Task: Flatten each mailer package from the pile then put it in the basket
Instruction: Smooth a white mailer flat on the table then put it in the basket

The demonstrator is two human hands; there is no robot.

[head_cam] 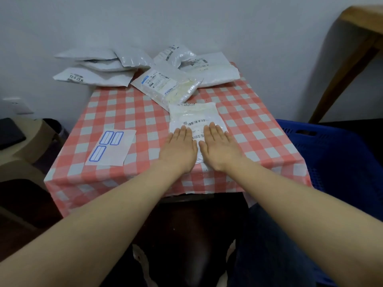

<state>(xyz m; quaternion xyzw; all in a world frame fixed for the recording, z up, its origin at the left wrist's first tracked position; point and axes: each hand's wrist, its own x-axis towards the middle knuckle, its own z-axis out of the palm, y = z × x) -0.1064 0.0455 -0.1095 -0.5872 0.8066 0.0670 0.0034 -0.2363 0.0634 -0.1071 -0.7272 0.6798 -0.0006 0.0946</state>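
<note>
At frame centre, the white mailer package lay under both flat palms: left hand and right hand, fingers straight, pressing.

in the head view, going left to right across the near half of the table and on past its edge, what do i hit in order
sheet of blue-bordered labels → left hand → right hand → blue basket. The mailer lies under both flat hands and spans them, so it is left out.
</note>
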